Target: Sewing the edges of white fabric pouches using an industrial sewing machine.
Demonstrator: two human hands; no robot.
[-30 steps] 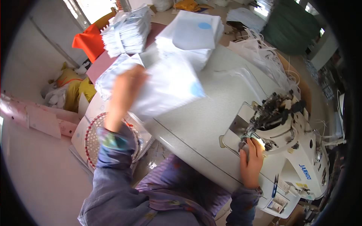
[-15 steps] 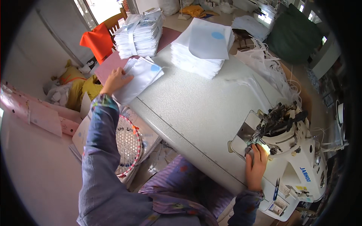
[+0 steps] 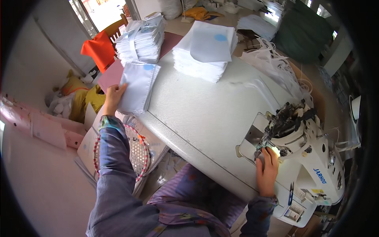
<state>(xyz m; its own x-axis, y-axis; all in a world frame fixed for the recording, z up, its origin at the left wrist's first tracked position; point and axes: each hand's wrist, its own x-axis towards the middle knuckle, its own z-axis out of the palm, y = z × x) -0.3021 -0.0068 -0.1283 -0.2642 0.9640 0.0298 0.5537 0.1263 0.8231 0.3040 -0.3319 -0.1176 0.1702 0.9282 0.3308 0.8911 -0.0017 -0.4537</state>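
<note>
My left hand [image 3: 113,99] grips the left edge of a small pile of white fabric pieces [image 3: 136,89], the top one bearing a blue spot near its far end. This pile lies at the left edge of the pale table [image 3: 189,106]. My right hand [image 3: 267,172] rests by the lit needle area of a white sewing machine [image 3: 312,158], its fingers stretched forward and thumb apart; the fingertips are partly lost among the machine's parts. Farther back stand a tied bundle of white fabric [image 3: 138,43] and a tall loose stack of white pieces [image 3: 201,59].
Blue thread snips [image 3: 291,194] lie on the machine's base near my right wrist. Beneath my left forearm is a round basket [image 3: 136,154] with a red-and-white rim. White strips [image 3: 272,65] hang past the far right table edge. An orange cloth [image 3: 98,49] drapes a wooden chair.
The small fabric pile has turned more upright in view, and my left hand has shifted from its top to its left edge. My right hand stays by the needle.
</note>
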